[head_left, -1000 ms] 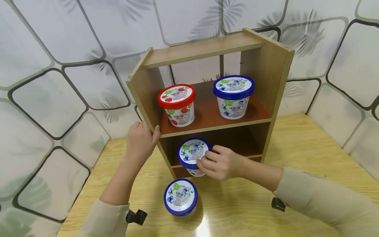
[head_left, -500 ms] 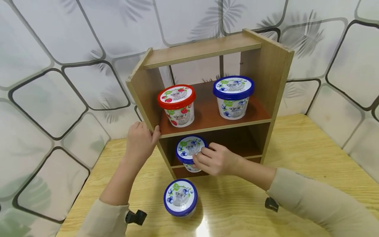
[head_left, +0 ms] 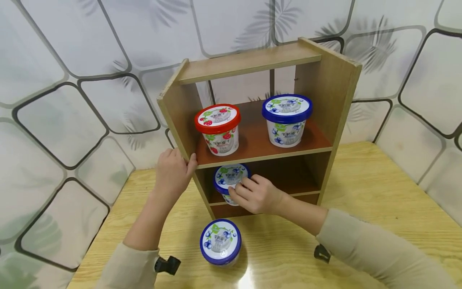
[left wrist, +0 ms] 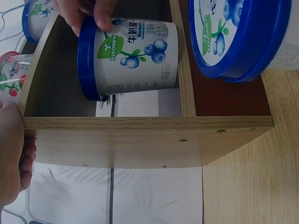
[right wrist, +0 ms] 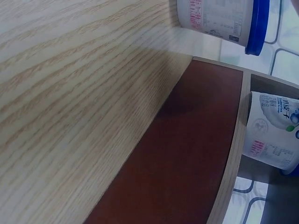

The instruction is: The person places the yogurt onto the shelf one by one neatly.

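In the head view my right hand (head_left: 256,194) grips the lid rim of a blue-lidded blueberry yogurt tub (head_left: 228,176) at the left of the shelf unit's lower compartment. Seen from the left wrist, that tub (left wrist: 135,60) stands inside the side panel, its base right at the lower board. The right wrist view shows its printed side (right wrist: 271,130), with the hand out of sight. My left hand (head_left: 174,168) holds the front edge of the wooden shelf unit's (head_left: 249,66) left panel, thumb on the inner side, near the middle board.
A red-lidded strawberry tub (head_left: 218,130) and another blue-lidded tub (head_left: 286,120) stand on the upper shelf. One more blueberry tub (head_left: 220,241) is on the wooden table (head_left: 375,200) in front of the unit. A patterned wall covering (head_left: 231,24) rises behind.
The right hand has carried its tub slightly left and farther back into the lower compartment. The left hand keeps its place on the side panel, and the other tubs stay put.
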The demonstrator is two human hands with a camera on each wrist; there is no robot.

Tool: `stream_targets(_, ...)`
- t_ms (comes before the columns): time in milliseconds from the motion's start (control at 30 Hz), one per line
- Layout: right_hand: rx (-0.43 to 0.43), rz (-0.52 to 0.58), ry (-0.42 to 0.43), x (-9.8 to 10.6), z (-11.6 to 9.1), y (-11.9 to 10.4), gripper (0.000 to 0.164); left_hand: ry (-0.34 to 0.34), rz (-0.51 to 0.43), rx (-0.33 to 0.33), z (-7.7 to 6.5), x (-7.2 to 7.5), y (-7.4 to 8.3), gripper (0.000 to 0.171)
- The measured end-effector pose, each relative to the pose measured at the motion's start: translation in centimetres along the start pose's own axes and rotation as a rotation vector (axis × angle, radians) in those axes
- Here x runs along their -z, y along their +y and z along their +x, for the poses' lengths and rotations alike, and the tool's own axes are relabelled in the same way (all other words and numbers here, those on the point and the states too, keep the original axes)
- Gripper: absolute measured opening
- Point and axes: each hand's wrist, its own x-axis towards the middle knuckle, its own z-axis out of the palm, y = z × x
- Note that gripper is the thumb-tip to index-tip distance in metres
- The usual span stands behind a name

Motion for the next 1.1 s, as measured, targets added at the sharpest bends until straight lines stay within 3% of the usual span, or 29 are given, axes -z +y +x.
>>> stream_targets(267,-0.044,-0.008,-0.089,-0.4,-0.1,-0.1,0.015,0.048,-0.013,-0.022,0.0,-0.1,0.0,0.030)
stream_targets(533,-0.073,-0.023,-0.060,-1.0,-0.1,-0.4,0.016,0.048,-0.001,-0.019,0.0,0.0,0.1,0.031)
stream_targets(800,-0.084,-0.042,-0.107,-1.1,-0.1,-0.4,0.012,0.060,0.007,-0.028,0.0,-0.1,0.0,0.030)
stream_targets(1100,-0.085,-0.035,-0.105,-1.0,-0.4,-0.3,0.016,0.051,0.000,-0.015,0.0,-0.1,0.0,0.029)
